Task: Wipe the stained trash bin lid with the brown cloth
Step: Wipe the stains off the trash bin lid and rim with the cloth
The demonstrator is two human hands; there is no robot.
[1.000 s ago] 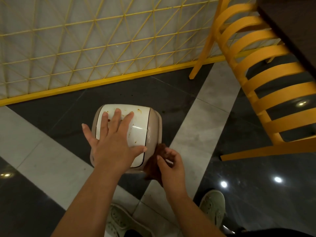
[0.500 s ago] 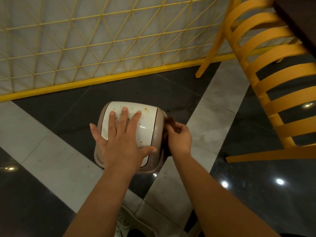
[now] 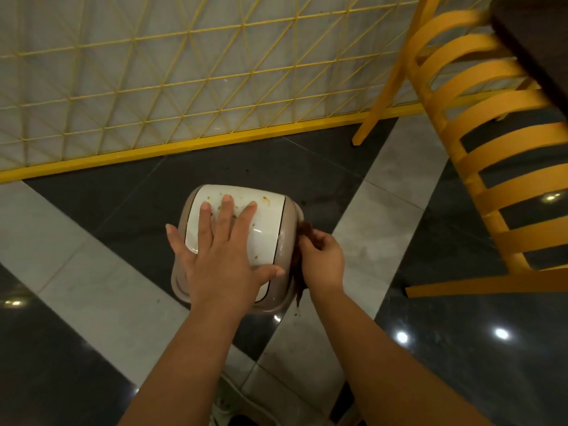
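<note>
Head view has me seeing my left hand [image 3: 219, 256] lying spread flat on the stained trash bin lid [image 3: 264, 222] on the floor, while my right hand [image 3: 321, 261] is pinching the brown cloth [image 3: 302, 232] against its right edge.

There is a single view, worn on the person's head, looking steeply down and forward at the floor [image 3: 92, 272] in front of their feet. It sits close above both forearms, with the yellow lattice panel [image 3: 153, 87] ahead and a yellow chair [image 3: 491, 179] off to the right.
</note>
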